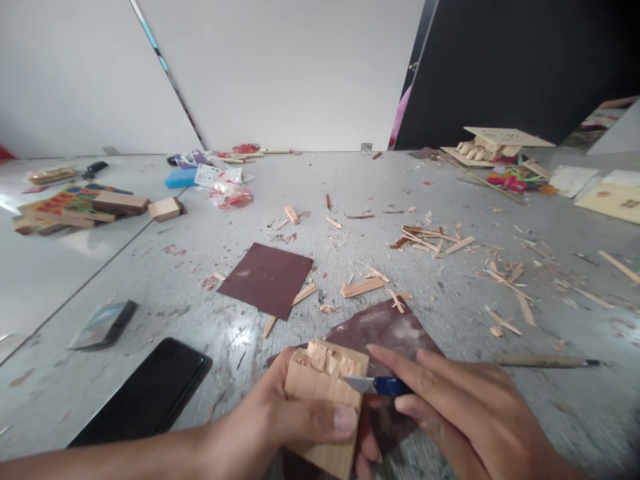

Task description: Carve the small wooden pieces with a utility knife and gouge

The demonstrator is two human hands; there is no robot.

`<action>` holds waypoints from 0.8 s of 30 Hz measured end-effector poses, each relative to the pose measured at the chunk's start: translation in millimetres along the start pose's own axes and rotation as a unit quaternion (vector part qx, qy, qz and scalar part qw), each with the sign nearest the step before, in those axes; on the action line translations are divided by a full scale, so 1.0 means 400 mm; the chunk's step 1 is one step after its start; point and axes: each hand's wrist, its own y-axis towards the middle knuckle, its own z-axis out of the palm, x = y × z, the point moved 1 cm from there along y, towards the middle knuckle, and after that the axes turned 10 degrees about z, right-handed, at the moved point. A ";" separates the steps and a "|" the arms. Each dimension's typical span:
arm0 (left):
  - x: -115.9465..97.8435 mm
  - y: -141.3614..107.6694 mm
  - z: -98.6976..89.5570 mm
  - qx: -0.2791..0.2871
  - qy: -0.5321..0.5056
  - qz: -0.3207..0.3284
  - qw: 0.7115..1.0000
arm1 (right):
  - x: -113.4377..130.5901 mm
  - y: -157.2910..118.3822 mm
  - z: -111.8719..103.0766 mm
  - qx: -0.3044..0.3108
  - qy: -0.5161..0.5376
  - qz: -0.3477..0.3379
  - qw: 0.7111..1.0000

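My left hand is wrapped round a pale wooden block, its thumb lying across the near face. The block's top end is rough and chipped where wood has been cut away. In my right hand is a craft knife with a blue handle, gripped between thumb and fingers. Its blade touches or nearly touches the block's right side, just below the rough end. Beneath both hands lies a dark brown sheet of sandpaper, partly hidden. A second sandpaper sheet rests farther off to the left.
Wood shavings and splinters litter the table's middle and right. A black phone and a small flat box lie at left. A thin wooden-handled tool is at right. Wood blocks sit far left, stacked wood pieces far right.
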 end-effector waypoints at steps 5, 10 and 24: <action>0.001 -0.002 -0.002 -0.007 0.010 -0.016 1.000 | 0.006 -0.002 0.004 0.021 0.001 -0.002 1.000; -0.001 -0.003 0.001 -0.018 0.016 -0.010 1.000 | -0.005 -0.009 0.007 0.036 0.000 -0.007 0.999; -0.013 -0.007 -0.003 -0.006 0.029 -0.044 0.999 | -0.113 0.003 0.006 -0.012 -0.024 0.098 0.995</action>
